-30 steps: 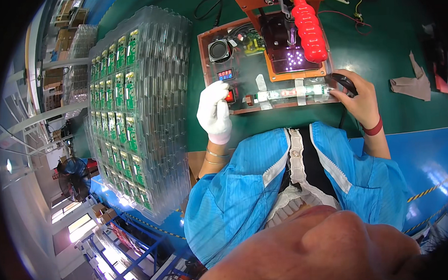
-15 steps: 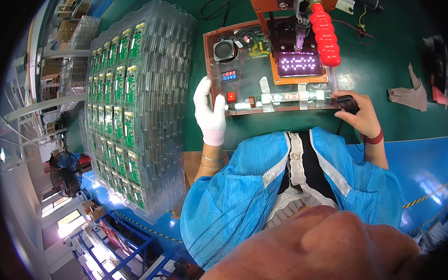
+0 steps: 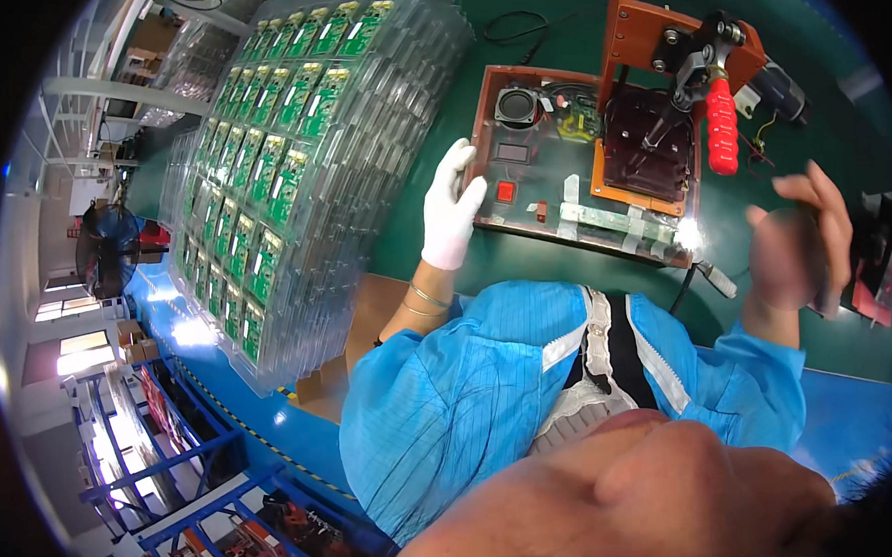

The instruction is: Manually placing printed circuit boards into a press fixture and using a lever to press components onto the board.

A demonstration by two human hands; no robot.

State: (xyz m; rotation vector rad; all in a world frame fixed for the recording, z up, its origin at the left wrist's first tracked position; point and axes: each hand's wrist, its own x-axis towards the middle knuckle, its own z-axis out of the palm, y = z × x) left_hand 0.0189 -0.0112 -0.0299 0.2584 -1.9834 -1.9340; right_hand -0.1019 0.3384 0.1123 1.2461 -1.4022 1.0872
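Observation:
My left hand [image 3: 451, 207], in a white glove, rests against the left edge of a clear-topped test box [image 3: 549, 236] with its thumb and fingers apart. My bare right hand [image 3: 801, 243] is lifted off to the right of the box, partly smeared by motion, with fingers and thumb spread and nothing visible in it. Between that hand and the box's near right corner lies a plug [image 3: 715, 279] on a dark cable. The box carries a red switch [image 3: 505, 191], a dark display [image 3: 512, 153] and a toggle clamp with a red ribbed handle [image 3: 722, 127] above a black plate [image 3: 647, 145].
Left of the box, a tall stack of clear plastic trays [image 3: 361, 163] holds several green circuit boards [image 3: 283, 186]. A black cable [image 3: 530, 31] lies behind the box. A dark cylindrical motor [image 3: 778, 93] stands at the back right, and a cardboard box [image 3: 333, 383] is below the table edge.
My right hand has let go of the plug at the box's right end and moved right. The display and the lit light panel have gone dark. My left hand stays at the box; the view has shifted.

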